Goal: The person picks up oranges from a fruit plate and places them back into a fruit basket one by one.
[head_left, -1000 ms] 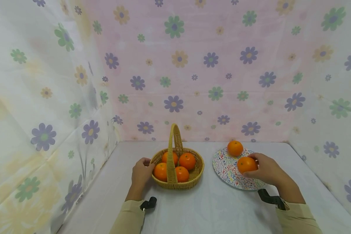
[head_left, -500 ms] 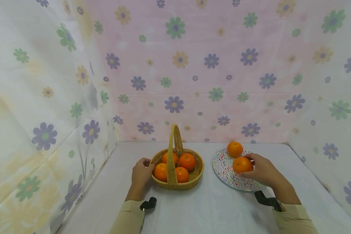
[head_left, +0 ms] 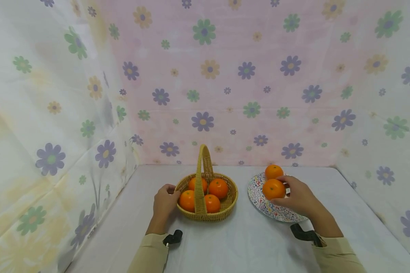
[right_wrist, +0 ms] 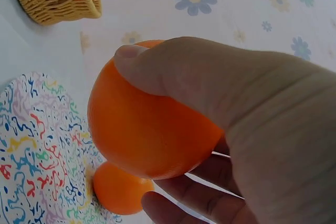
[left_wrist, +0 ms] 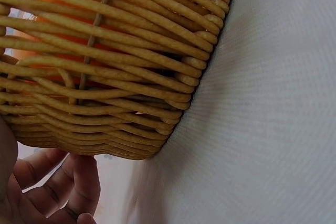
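Note:
In the head view my right hand [head_left: 300, 199] holds a mandarin orange [head_left: 273, 189] between thumb and fingers above the patterned round plate [head_left: 276, 212]. The right wrist view shows the thumb lying across this fruit [right_wrist: 147, 124]. Another mandarin orange [head_left: 273, 171] sits toward the back of the plate. My left hand [head_left: 164, 201] grips the left rim of a yellow wicker basket [head_left: 208, 217], which stands upright with several mandarin oranges [head_left: 219, 188] inside. Seen from the left wrist, the curled fingers [left_wrist: 84, 182] are at the basket's end; the thumb is mostly out of frame.
A white cloth covers the table [head_left: 239, 242]. Flower-printed curtains [head_left: 225, 76] stand behind it and on both sides. The basket's tall arched handle [head_left: 200, 178] rises between the hands. A black wrist mount [head_left: 305, 233] sticks out at the right sleeve.
My right hand has moved left with the mandarin orange, across the plate toward the basket. The left hand and basket have stayed in place.

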Demonstrator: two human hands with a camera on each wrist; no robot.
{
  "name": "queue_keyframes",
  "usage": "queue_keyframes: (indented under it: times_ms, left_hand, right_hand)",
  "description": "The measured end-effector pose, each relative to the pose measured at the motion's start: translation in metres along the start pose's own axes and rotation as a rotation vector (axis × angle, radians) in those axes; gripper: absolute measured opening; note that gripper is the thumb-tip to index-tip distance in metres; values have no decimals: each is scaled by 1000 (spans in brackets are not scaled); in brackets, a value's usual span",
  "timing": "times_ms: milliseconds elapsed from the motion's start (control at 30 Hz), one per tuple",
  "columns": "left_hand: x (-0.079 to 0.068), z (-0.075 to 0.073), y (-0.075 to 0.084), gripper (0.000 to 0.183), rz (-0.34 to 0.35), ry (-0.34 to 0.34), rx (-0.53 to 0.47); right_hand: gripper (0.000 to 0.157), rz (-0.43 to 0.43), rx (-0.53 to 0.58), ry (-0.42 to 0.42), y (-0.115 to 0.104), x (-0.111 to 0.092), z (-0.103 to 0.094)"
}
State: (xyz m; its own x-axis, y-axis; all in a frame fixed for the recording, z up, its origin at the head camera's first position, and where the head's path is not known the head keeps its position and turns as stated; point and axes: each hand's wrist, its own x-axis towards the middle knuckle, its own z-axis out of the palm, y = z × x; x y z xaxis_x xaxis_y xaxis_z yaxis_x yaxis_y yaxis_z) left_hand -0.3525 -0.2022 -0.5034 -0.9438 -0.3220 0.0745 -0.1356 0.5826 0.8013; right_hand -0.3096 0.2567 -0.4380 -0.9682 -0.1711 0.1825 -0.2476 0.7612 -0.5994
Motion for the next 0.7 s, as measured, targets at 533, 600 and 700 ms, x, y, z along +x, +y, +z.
queue_keyframes:
  times_ms: [533, 600, 700]
  left_hand:
    - [1, -1, 0, 32, -13, 11, 0]
    - [0, -1, 1, 32, -12, 10, 0]
    - [-2, 0, 1, 31, -13, 6, -3]
  right_hand:
    - [78, -73, 15, 21, -13, 3, 13]
    - [78, -85, 24, 22, -13, 2, 15]
    - [78, -91, 36, 21, -13, 0, 18]
